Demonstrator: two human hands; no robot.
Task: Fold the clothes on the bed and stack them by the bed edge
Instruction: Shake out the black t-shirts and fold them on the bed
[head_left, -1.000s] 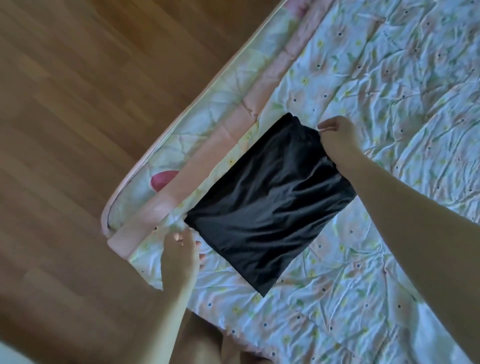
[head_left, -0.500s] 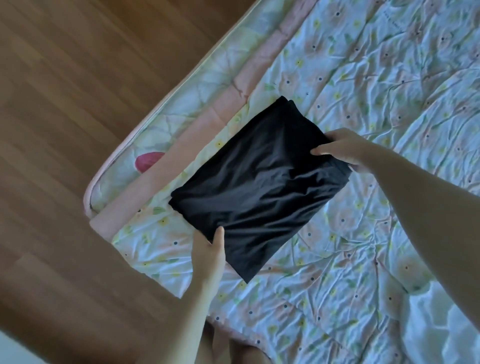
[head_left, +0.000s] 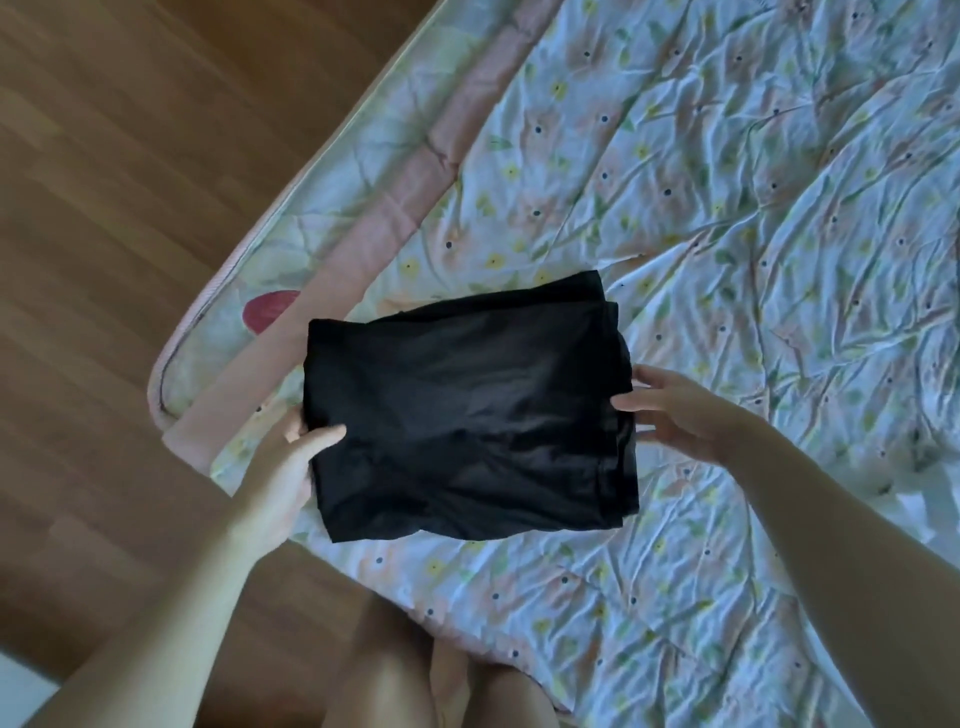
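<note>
Left hand (head_left: 283, 462) is gripping the folded black garment (head_left: 467, 410), right hand (head_left: 680, 410) is loosening beside it, stacking still pending.

The bed (head_left: 727, 182) lay wide open past the black cloth (head_left: 467, 415), with only wrinkled blanket there. The left hand (head_left: 283, 467) and right hand (head_left: 680, 410) blocked both cloth sides. Bare floor (head_left: 130, 208) lay beside the bed.
</note>
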